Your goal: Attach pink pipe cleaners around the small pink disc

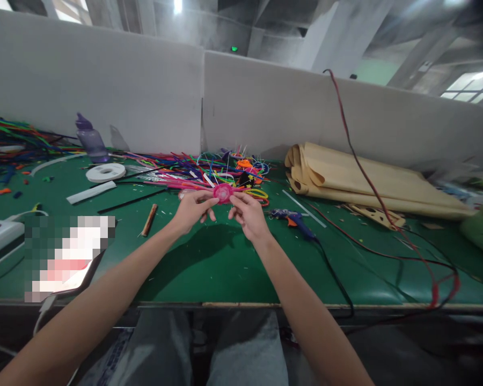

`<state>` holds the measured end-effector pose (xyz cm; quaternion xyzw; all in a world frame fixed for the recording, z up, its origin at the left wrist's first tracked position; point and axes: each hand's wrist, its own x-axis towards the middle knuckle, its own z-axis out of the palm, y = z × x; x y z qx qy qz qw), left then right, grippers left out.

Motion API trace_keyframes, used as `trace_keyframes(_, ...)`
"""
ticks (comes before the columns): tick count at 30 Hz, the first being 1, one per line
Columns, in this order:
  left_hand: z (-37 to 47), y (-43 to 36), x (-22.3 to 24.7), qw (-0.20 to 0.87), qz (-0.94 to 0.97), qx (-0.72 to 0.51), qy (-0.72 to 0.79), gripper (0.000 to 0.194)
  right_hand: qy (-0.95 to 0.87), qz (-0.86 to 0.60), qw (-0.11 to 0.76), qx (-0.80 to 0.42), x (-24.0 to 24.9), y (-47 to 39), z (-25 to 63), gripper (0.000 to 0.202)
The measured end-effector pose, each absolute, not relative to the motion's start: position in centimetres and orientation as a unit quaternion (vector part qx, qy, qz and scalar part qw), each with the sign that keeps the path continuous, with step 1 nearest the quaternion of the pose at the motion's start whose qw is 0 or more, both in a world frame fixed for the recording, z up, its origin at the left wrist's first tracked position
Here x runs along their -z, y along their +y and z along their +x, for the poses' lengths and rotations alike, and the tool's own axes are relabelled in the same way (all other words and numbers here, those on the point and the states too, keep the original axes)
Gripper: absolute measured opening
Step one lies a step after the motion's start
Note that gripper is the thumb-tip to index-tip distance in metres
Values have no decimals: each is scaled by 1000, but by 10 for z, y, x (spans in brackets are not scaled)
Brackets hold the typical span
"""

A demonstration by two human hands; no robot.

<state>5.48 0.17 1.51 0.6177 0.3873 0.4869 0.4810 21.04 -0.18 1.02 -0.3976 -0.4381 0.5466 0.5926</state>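
A small round pink piece is held up above the green table, between my two hands. My left hand pinches its left edge between thumb and fingers, and my right hand pinches its right edge. Behind the hands lies a heap of coloured strips, pink, blue, green and orange. A blue glue gun with an orange trigger rests to the right of my right hand, its black cord running to the table's front edge.
Left: a purple bottle, a white tape roll, a brown stick, a blurred-out device and a white power strip. Right: folded tan paper and a red-black cable hanging across. A pale partition stands behind.
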Motion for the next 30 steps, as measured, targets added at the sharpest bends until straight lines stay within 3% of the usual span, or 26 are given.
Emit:
trace_keyframes(5, 54, 2, -16, 502, 589, -505, 382, 25, -514, -401, 579, -489, -8, -4, 208, 30)
trace_keyframes(11, 56, 1, -17, 533, 550, -523, 373, 26, -657, -481, 544, -204, -1, -12, 201, 55)
trace_keyframes(15, 56, 1, -16, 541, 568, -502, 366, 25, -702, -505, 495, -91, 1, -14, 200, 54)
trace_keyframes(30, 54, 4, -15, 517, 561, -517, 389, 17, -699, -487, 512, -110, -2, -14, 202, 43)
